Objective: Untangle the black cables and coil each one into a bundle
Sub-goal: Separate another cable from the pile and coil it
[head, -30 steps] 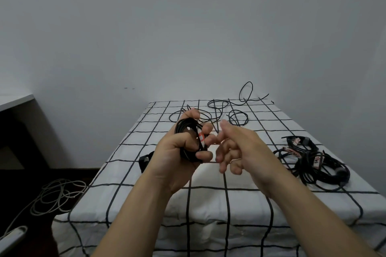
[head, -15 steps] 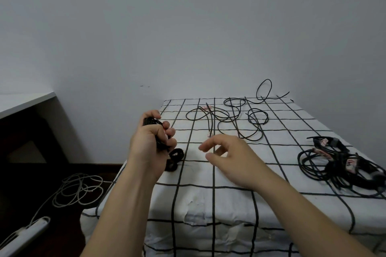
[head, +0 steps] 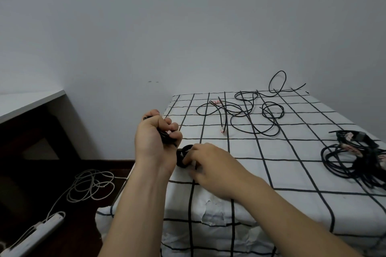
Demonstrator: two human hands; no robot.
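Head view: the left hand point(head: 155, 142) was raised above the near left corner of the table, fingers and thumb curled tight round a coiled cable point(head: 165, 137), only a sliver of which showed between the knuckles. The right hand point(head: 206, 162) lay low on the gridded cloth point(head: 292, 173), its fingers curled down onto a small black roll point(head: 183, 157) just beside the left wrist. They seemed to pinch it, though the thumb was out of sight.

The step in hand looked like securing a finished bundle: the coil was gathered and the roll was probably a tie or tape for it. The next move would call for lifting the roll to the coil without loosening the left hand's hold.

Much work remained, judging by the loose tangle point(head: 246, 115) spread across the far side and the heap of cables point(head: 355, 162) at the right edge.

What the roll was made of could not be told, and the heap was cut off by the frame. On the floor to the left lay a white cord point(head: 89, 185) and a power strip point(head: 35, 233), dim in shadow.
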